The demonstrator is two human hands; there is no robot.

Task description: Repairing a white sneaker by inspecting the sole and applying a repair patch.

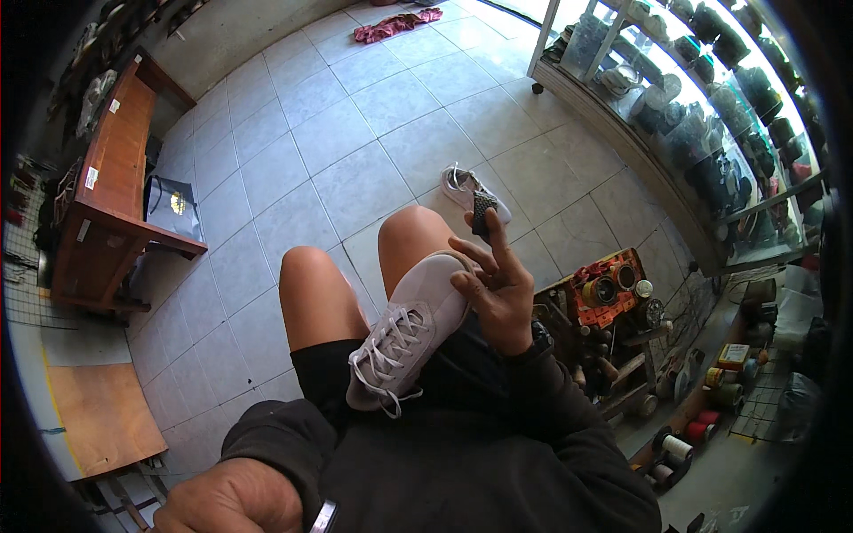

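A pale lace-up sneaker lies across my lap, its toe pointing up and to the right. My right hand grips it at the toe, thumb on the upper and fingers around the far edge. A dark, rough-textured piece sits at my raised finger; whether it is worn or held I cannot tell. At the lower left, away from the sneaker, my left hand is curled, its fingertips hidden. A shiny metal-edged object shows beside it. Another pale sneaker rests on the floor beyond my knees.
To my right stands a low wooden stand with an orange tray of tins. Thread spools line the right side. A glass cabinet stands at far right, a wooden desk at left. A red cloth lies far back.
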